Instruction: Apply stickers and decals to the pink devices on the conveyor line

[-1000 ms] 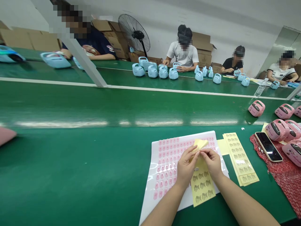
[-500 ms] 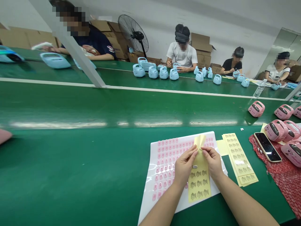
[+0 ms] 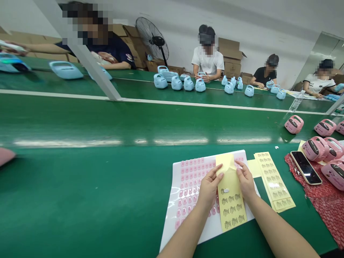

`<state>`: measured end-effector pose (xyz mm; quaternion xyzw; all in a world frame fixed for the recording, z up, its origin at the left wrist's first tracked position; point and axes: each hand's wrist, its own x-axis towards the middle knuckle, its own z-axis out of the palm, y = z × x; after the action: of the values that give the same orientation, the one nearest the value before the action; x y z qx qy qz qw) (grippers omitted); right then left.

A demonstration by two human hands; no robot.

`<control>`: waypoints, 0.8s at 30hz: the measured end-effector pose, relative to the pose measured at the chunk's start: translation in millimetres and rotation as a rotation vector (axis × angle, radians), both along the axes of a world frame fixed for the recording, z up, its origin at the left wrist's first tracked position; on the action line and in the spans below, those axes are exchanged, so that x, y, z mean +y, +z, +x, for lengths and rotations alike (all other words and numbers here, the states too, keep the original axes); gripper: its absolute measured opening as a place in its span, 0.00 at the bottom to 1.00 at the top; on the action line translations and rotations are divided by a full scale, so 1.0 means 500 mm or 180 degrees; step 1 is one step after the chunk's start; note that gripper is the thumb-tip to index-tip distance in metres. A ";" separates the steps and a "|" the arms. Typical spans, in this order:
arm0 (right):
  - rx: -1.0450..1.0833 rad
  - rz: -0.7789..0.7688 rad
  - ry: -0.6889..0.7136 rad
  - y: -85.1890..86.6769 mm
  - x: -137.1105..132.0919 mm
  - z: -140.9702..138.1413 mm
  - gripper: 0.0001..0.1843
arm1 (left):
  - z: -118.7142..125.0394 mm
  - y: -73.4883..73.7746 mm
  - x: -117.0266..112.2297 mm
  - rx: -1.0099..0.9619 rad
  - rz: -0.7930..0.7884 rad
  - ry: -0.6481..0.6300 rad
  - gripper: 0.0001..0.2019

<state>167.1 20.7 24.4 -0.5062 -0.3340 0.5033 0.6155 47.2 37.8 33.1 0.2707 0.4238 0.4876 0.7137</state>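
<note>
Yellow label sheet (image 3: 231, 196) lies flatter than half a second ago; left hand (image 3: 209, 188) and right hand (image 3: 246, 183) have spread apart above the pink-sticker sheet (image 3: 172, 211).
Upper part bare, printed labels left below. Left fingers, slightly parted, hold one edge; right fingers are at the other, grip unclear.

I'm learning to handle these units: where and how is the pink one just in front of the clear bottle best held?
Probably by the handle of the pink unit, coming from above on the near side: it arches over the top, and the clear bottle stands behind.
</note>
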 end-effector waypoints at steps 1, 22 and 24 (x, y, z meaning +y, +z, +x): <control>0.0085 -0.0012 -0.0028 0.002 0.000 -0.001 0.22 | -0.001 -0.001 0.000 0.0009 0.0002 0.0039 0.23; -0.0080 0.0253 0.0150 -0.010 0.011 0.008 0.26 | -0.012 0.007 0.011 0.0205 0.0060 0.0101 0.19; -0.0001 0.0072 0.0177 -0.008 0.013 0.012 0.23 | -0.014 0.006 0.009 0.0336 0.0171 0.0041 0.22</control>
<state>173.0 27.2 20.7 -0.4899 -0.3537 0.5163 0.6069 40.0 42.4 36.0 0.3124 0.4493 0.4884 0.6797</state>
